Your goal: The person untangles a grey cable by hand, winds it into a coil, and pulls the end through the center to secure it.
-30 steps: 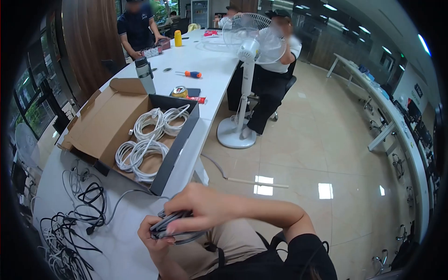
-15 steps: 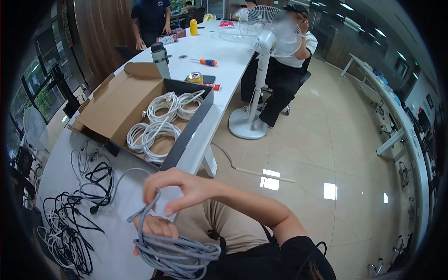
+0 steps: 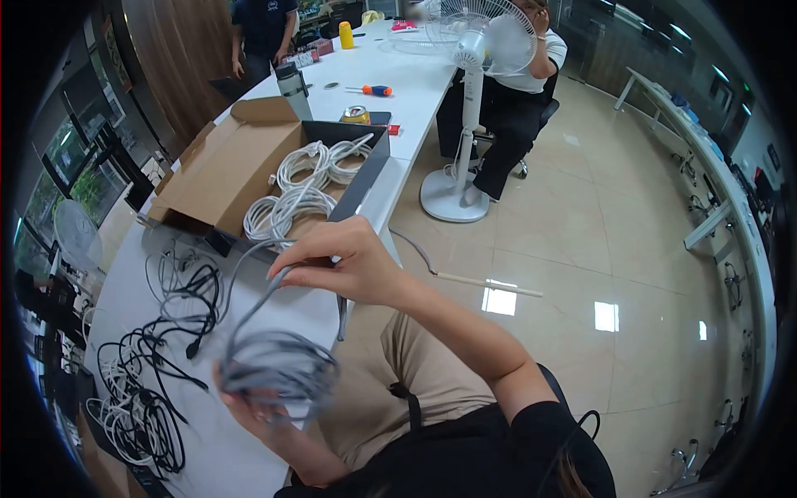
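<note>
A grey cable wound into a loose coil (image 3: 286, 365) is gripped by my left hand (image 3: 256, 408), blurred by motion, over the table's near edge. Above it, my right hand (image 3: 344, 261) pinches a strand of the same cable between thumb and fingers. The strand runs from the coil up to those fingers. Just beyond my right hand lies an open cardboard box (image 3: 228, 170) holding several coiled white cables (image 3: 290, 212). To the left on the table are tangled black cables (image 3: 154, 415), with white and grey ones among them.
Behind the box stand a bottle (image 3: 292, 90), a can (image 3: 356, 114) and a screwdriver (image 3: 375, 90). A white pedestal fan (image 3: 471, 108) is on the floor, with a seated person (image 3: 519, 91) behind it. Another person (image 3: 264, 33) stands at the table's far left.
My left hand and the coil have turned, and the coil now sits above the hand. My right hand has moved up and right, drawing a strand away from the coil. The view has shifted slightly.
</note>
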Demonstrator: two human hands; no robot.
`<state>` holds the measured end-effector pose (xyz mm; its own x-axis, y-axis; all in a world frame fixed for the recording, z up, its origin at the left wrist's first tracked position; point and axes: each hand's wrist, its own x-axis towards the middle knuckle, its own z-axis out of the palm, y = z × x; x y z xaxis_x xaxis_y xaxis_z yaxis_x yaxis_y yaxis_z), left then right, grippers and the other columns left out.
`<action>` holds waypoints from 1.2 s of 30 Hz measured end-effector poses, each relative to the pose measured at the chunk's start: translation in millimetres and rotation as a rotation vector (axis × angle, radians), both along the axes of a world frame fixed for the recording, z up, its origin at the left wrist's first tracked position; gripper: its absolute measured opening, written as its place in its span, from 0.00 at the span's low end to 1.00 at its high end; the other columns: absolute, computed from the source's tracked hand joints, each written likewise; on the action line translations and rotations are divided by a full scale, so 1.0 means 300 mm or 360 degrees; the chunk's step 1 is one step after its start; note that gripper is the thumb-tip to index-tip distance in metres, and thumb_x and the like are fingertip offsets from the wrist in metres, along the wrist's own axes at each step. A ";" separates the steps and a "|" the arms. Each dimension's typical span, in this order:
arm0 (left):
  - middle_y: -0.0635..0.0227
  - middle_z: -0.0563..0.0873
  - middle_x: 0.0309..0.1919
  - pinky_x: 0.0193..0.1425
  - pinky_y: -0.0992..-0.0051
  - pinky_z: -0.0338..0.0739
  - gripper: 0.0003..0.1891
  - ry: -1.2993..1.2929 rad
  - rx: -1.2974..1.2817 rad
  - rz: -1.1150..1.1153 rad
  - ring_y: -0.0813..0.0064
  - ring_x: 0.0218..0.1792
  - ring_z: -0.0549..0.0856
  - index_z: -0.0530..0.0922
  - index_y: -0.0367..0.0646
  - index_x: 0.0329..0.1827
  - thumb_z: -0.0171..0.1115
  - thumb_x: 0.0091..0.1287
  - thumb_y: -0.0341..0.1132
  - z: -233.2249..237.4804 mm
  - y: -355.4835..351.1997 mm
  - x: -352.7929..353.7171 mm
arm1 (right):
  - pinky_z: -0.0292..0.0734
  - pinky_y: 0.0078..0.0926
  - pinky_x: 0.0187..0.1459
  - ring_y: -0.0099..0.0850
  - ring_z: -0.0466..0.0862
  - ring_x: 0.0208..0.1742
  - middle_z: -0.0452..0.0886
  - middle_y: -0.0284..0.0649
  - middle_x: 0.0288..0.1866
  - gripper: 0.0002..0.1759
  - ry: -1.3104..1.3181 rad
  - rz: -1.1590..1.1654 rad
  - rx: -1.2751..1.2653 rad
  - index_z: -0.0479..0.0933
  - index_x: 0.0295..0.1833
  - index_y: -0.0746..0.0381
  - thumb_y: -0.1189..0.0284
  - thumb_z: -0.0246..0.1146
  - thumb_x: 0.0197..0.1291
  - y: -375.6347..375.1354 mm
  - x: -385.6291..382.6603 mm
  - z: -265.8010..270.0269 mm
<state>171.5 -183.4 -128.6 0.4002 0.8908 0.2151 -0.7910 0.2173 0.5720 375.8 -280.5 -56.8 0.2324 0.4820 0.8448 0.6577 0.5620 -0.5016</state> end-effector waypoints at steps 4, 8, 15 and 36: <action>0.80 0.60 0.08 0.17 0.89 0.54 0.21 0.0074 0.0289 0.0151 0.93 0.10 0.55 0.67 0.33 0.32 0.47 0.68 0.47 0.010 0.035 0.016 | 0.63 0.23 0.20 0.26 0.71 0.17 0.75 0.34 0.16 0.07 -0.0318 -0.0221 -0.0304 0.80 0.27 0.61 0.69 0.67 0.48 -0.029 -0.049 -0.011; 0.81 0.54 0.08 0.22 0.89 0.49 0.21 0.0066 0.0215 0.0263 0.90 0.13 0.52 0.60 0.47 0.21 0.45 0.68 0.49 0.070 0.021 -0.011 | 0.62 0.25 0.22 0.29 0.70 0.17 0.73 0.34 0.16 0.12 -0.0502 -0.0127 -0.0517 0.78 0.25 0.63 0.65 0.68 0.47 -0.076 -0.049 -0.044; 0.80 0.53 0.11 0.20 0.86 0.46 0.22 0.0121 0.0515 0.0411 0.90 0.15 0.53 0.59 0.48 0.18 0.44 0.68 0.49 0.075 0.011 -0.006 | 0.62 0.26 0.24 0.28 0.69 0.23 0.69 0.36 0.18 0.17 -0.0119 0.0480 -0.0713 0.75 0.23 0.66 0.63 0.70 0.43 -0.068 -0.061 -0.069; 0.76 0.61 0.14 0.23 0.86 0.53 0.19 0.0254 0.0464 0.0500 0.89 0.15 0.58 0.63 0.35 0.51 0.47 0.68 0.44 0.047 0.000 0.050 | 0.45 0.57 0.65 0.32 0.72 0.33 0.68 0.36 0.14 0.32 -0.1031 -0.0631 -0.0975 0.75 0.15 0.67 0.44 0.57 0.44 -0.105 -0.256 -0.007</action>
